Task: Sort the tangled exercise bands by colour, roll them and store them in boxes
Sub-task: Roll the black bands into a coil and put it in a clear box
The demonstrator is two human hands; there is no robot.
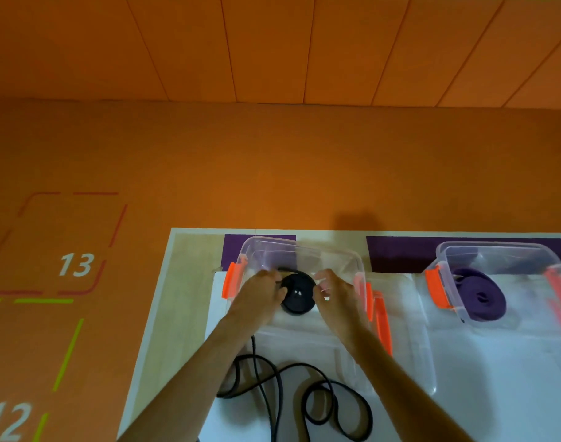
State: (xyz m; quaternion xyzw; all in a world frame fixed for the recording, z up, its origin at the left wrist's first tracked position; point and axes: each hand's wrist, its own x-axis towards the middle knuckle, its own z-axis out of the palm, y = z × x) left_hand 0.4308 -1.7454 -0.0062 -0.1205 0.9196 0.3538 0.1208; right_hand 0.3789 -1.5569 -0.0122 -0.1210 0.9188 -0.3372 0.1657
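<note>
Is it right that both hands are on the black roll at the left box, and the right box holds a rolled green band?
Not quite. The head view shows the rolled band in the right box is purple, not green. The rest stands: the left hand and right hand are on the black roll at the left box.

Between the fingers [270,277], the black band roll [299,298] looked rubbery and matt, with one small glint. Around them the box [304,249] was clear, glossy plastic with opaque orange plastic latches [230,283]. Right of them, the purple roll [481,295] looked matt.
</note>
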